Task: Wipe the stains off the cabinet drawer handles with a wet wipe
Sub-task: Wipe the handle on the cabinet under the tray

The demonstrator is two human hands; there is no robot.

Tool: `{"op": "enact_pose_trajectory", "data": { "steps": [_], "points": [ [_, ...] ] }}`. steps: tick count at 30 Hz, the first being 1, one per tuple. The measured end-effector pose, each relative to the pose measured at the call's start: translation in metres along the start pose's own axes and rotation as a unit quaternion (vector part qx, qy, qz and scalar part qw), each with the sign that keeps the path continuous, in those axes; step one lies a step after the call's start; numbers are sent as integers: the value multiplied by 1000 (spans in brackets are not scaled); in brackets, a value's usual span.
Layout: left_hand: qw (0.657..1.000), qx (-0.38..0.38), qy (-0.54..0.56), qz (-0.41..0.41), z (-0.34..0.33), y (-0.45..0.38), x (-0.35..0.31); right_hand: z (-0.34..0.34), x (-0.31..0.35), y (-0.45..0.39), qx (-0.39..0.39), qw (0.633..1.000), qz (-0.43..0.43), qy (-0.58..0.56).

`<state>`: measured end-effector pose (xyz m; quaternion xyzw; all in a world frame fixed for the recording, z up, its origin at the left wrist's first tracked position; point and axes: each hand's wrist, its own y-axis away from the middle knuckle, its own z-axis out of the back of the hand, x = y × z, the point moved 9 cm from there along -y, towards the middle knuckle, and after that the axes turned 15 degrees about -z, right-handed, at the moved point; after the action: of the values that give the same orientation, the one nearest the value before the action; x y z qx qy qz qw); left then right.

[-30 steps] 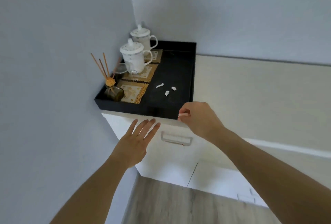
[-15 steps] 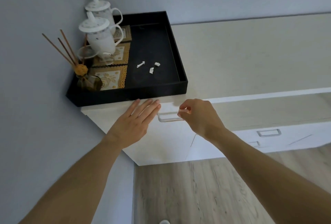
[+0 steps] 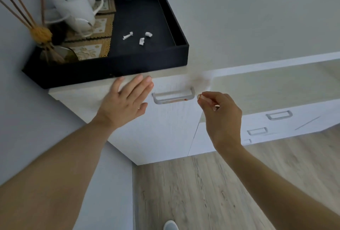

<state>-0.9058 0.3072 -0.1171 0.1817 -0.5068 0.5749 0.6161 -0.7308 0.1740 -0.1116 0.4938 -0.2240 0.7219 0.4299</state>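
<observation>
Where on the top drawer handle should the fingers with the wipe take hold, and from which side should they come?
Take the drawer handle on its straight middle bar, coming from the front. The bar stands off the drawer face on two short legs, leaving a gap where fingers could wrap it. Reddish marks show along its lower edge. The right hand pinches something small beside its right end; the left hand lies flat on the drawer front.

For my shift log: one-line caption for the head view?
Left hand flat on drawer front, right hand pinching a small wipe beside the stained handle.

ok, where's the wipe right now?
Head view: a small wipe is pinched in the right hand, just right of the top drawer handle and apart from it; the left hand lies flat left of it.
</observation>
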Motion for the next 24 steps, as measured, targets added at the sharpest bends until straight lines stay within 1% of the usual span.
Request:
{"op": "enact_pose_trajectory", "data": {
  "steps": [6,8,13,19,24],
  "points": [
    [999,-21,-30,-2,-1,0,2,3,-12,3,-50,997,-45,-49],
    [999,-19,-46,1,-2,1,2,-1,-14,1,-45,993,-65,-83],
    [997,-17,-72,4,-7,1,1,-16,-9,-5,-33,980,-69,-183],
    [996,-24,-83,2,-9,2,-2,-34,-22,-9,4,969,-71,-236],
    [996,-38,-81,3,-8,3,-3,-34,-18,-16,-1,956,-56,-287]
  ]
}}
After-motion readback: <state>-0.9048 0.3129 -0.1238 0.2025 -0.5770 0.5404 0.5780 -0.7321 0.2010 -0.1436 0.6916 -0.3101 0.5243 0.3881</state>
